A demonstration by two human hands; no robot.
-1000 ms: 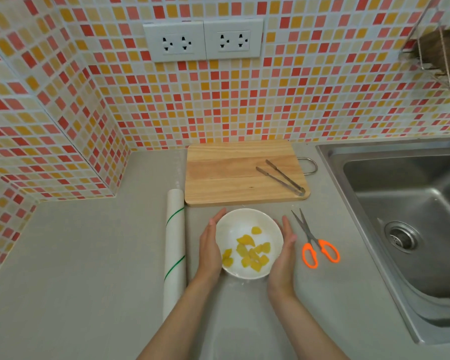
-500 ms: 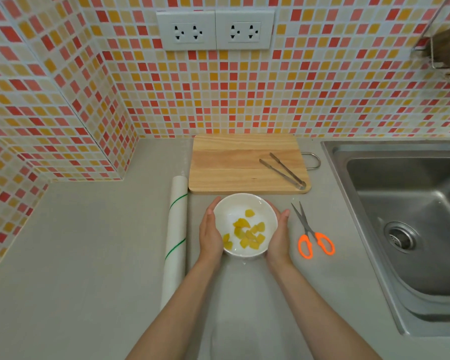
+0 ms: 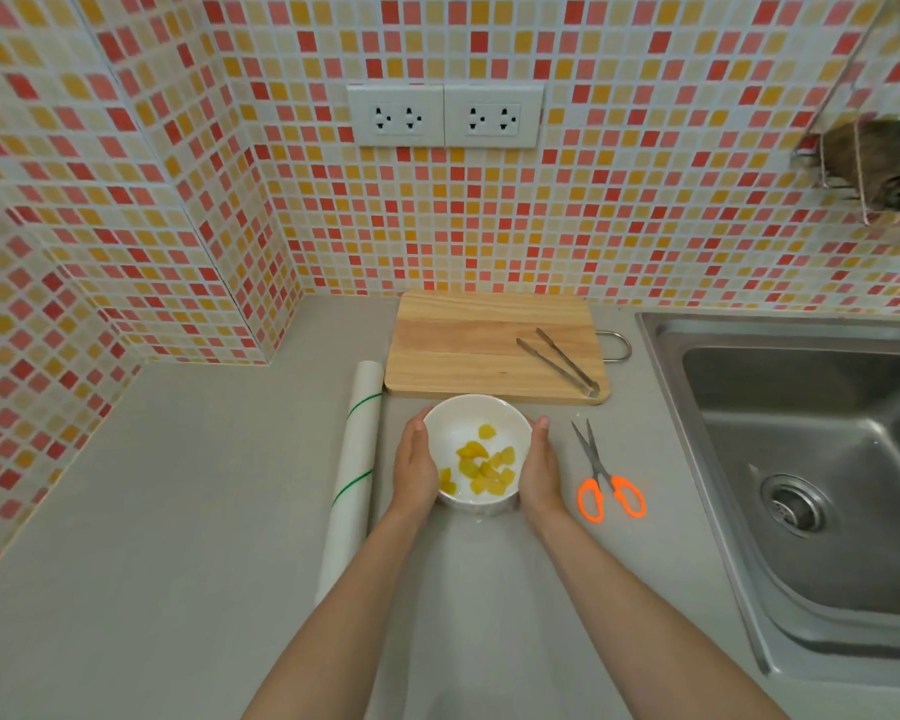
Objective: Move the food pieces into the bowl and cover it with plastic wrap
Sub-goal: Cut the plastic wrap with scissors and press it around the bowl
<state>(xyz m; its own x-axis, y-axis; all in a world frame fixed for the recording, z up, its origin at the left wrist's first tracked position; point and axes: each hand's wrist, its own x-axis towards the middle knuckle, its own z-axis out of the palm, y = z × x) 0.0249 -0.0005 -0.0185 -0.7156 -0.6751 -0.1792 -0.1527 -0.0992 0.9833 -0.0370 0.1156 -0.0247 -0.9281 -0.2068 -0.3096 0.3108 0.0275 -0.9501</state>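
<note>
On the grey counter (image 3: 178,511), just near of the cutting board (image 3: 489,350): the white bowl (image 3: 468,423) sits with the yellow food pieces (image 3: 481,467) already inside, so the transfer half looks done. Your left hand (image 3: 414,467) and right hand (image 3: 541,472) cup the bowl from either side, palms flat against its wall, fingers loosely curved round it, not clenched; you're holding the bowl between them. Whether it is lifted or resting on the counter can't be told from this angle. Likely you're steadying or centring it to give the wrap a clear, stable target. The plastic wrap roll (image 3: 354,470) lies lengthwise just left of your left hand, close enough to reach without shifting the bowl; no film looks pulled over the rim, though clear film would be hard to spot. Tongs (image 3: 559,362) rest on the board's right end, apparently finished with. Orange-handled scissors (image 3: 606,480) lie right of your right hand, between bowl and sink (image 3: 801,459), handy for cutting film. Next move probably frees one hand for the roll.
</note>
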